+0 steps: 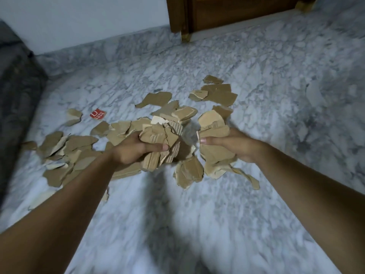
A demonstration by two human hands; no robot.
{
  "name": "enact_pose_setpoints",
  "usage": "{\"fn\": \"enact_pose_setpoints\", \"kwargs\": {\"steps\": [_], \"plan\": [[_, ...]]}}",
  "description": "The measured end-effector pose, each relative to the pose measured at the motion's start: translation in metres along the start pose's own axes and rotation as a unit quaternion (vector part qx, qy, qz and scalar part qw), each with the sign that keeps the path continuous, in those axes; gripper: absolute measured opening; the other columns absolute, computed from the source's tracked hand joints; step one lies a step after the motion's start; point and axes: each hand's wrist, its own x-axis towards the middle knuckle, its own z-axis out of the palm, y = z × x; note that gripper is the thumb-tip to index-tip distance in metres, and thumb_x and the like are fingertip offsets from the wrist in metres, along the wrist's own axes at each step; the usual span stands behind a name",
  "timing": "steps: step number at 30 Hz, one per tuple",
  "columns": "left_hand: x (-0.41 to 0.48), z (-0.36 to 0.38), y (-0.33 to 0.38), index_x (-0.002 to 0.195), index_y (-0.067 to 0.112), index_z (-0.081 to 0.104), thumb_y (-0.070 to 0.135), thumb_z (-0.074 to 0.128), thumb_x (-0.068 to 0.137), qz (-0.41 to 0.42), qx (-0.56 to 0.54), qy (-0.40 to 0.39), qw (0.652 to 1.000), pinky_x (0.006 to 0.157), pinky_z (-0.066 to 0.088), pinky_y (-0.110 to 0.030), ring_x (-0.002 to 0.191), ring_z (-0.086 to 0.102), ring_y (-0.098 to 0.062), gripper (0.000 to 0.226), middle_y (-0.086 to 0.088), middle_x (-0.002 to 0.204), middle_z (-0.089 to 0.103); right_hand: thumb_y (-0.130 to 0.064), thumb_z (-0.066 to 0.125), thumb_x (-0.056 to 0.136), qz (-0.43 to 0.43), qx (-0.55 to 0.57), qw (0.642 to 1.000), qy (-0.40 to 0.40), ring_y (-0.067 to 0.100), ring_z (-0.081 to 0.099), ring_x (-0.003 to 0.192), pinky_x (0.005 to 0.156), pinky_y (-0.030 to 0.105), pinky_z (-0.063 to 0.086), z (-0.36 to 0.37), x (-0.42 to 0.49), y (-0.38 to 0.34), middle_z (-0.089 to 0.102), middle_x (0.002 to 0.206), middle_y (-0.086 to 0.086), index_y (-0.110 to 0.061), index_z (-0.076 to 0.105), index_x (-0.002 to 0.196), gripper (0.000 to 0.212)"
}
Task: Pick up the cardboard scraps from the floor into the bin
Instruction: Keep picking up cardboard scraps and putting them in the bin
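**Both hands gripping cardboard scraps over the floor**

Two bare forearms enter from the lower corners of the frame above a grey-and-white marble floor (197, 224). The lower half of the frame is blurred.

1. Left hand (134, 150), centre of the frame: fingers curled round a bundle of torn cardboard scraps (158, 136), with the thumb laid across its front.
2. Right hand (235, 144), just right of centre: thumb and fingers clamp a second bundle (212, 133). A long strip trails from it toward the lower right.
3. The two bundles are near each other but apart, and floor shows between them.
4. Lower pieces (189, 173) sit directly beneath both bundles. Whether they hang from the grips or lie on the floor cannot be determined.

Loose scraps (65, 153) cover the floor at centre left, partly hidden by the left forearm. Beyond the hands, further pieces (156, 98) lie in the middle of the frame. A separate cluster (219, 94) lies to the upper right of them. A small red printed piece (97, 114) lies left of centre, just beside a single brown piece (74, 115).

Dark patterned furniture (17, 80) fills the left edge. A pale wall (79, 16) occupies the upper left, and a brown wooden door (237, 10) stands at the top.
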Motion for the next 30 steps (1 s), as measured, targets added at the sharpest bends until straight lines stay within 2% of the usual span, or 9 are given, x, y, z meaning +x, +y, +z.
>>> {"fn": "enact_pose_setpoints", "kwargs": {"steps": [3, 5, 9, 11, 14, 16, 20, 25, 30], "plan": [[-0.011, -0.01, -0.008, 0.115, 0.012, 0.07, 0.033, 0.089, 0.065, -0.025, -0.094, -0.041, 0.994, 0.09, 0.055, -0.042, 0.102, 0.07, -0.031, 0.057, -0.015, 0.115, 0.072, -0.048, 0.094, 0.049, 0.018, 0.11, 0.986, -0.121, 0.03, 0.071, 0.105, 0.095, 0.052, 0.054, 0.029, -0.013, -0.012, 0.076, 0.109, 0.01, -0.02, 0.069, 0.115, 0.076], [-0.018, -0.012, -0.011, 0.11, 0.014, 0.073, 0.029, 0.084, 0.07, -0.034, -0.121, -0.06, 0.99, 0.089, 0.056, -0.04, 0.098, 0.071, -0.029, 0.044, -0.016, 0.113, 0.072, -0.048, 0.091, 0.054, 0.014, 0.107, 0.983, -0.145, 0.027, 0.071, 0.104, 0.101, 0.05, 0.051, 0.05, -0.014, -0.011, 0.076, 0.107, 0.007, -0.023, 0.074, 0.109, 0.063], [-0.025, -0.02, -0.017, 0.101, 0.019, 0.071, 0.024, 0.085, 0.074, -0.035, 0.078, 0.021, 0.996, 0.077, 0.053, -0.022, 0.079, 0.071, -0.002, 0.031, 0.006, 0.088, 0.076, -0.07, 0.083, 0.054, -0.053, -0.15, 0.987, 0.017, 0.013, 0.066, 0.092, 0.083, 0.028, 0.055, 0.073, -0.002, -0.014, 0.071, 0.099, -0.013, -0.032, 0.068, 0.105, 0.065], [-0.029, -0.027, -0.029, 0.101, 0.027, 0.066, 0.027, 0.092, 0.063, -0.06, 0.188, 0.021, 0.98, 0.071, 0.05, -0.016, 0.08, 0.067, 0.001, 0.045, 0.011, 0.09, 0.074, -0.059, 0.083, 0.068, -0.055, -0.195, 0.978, 0.044, 0.01, 0.06, 0.085, 0.067, 0.018, 0.048, 0.073, 0.001, -0.022, 0.064, 0.092, -0.015, -0.026, 0.061, 0.102, 0.053], [-0.028, -0.025, -0.062, 0.092, 0.027, 0.067, 0.023, 0.091, 0.049, -0.091, 0.241, -0.03, 0.966, 0.088, 0.056, -0.036, 0.093, 0.07, -0.021, 0.049, 0.003, 0.095, 0.074, -0.059, 0.083, 0.066, -0.05, -0.236, 0.969, 0.049, 0.019, 0.063, 0.102, 0.082, 0.028, 0.052, 0.077, 0.021, -0.039, 0.069, 0.109, -0.005, -0.02, 0.063, 0.121, 0.07], [-0.026, -0.015, -0.082, 0.094, 0.03, 0.06, 0.029, 0.089, 0.058, -0.085, 0.333, -0.016, 0.939, 0.087, 0.055, -0.036, 0.096, 0.067, -0.022, 0.046, 0.003, 0.1, 0.072, -0.063, 0.08, 0.064, -0.038, -0.316, 0.947, 0.039, 0.028, 0.06, 0.113, 0.095, 0.04, 0.051, 0.087, 0.036, -0.044, 0.065, 0.126, 0.004, -0.018, 0.053, 0.134, 0.087], [-0.021, 0.005, -0.11, 0.095, 0.036, 0.043, 0.037, 0.081, 0.066, -0.035, 0.363, 0.017, 0.931, 0.075, 0.052, -0.033, 0.094, 0.065, -0.027, 0.047, -0.001, 0.101, 0.07, -0.049, 0.074, 0.081, -0.053, -0.407, 0.91, 0.049, 0.031, 0.055, 0.121, 0.093, 0.038, 0.042, 0.114, 0.046, -0.034, 0.06, 0.131, 0.008, -0.017, 0.045, 0.133, 0.068], [-0.011, 0.0, -0.112, 0.098, 0.034, 0.051, 0.041, 0.082, 0.06, -0.03, 0.382, 0.006, 0.923, 0.082, 0.053, -0.035, 0.098, 0.065, -0.026, 0.049, 0.001, 0.103, 0.069, -0.049, 0.074, 0.082, -0.124, -0.47, 0.867, 0.112, 0.028, 0.052, 0.128, 0.108, 0.052, 0.027, 0.126, 0.034, -0.032, 0.058, 0.131, 0.0, -0.024, 0.044, 0.132, 0.063], [-0.004, 0.007, -0.112, 0.109, 0.027, 0.054, 0.044, 0.083, 0.061, -0.048, 0.417, 0.031, 0.907, 0.082, 0.054, -0.036, 0.099, 0.064, -0.03, 0.058, -0.004, 0.105, 0.07, -0.037, 0.076, 0.085, -0.198, -0.451, 0.857, 0.15, 0.027, 0.058, 0.111, 0.09, 0.042, 0.04, 0.122, 0.015, -0.029, 0.062, 0.119, 0.002, -0.025, 0.04, 0.126, 0.056]]}}
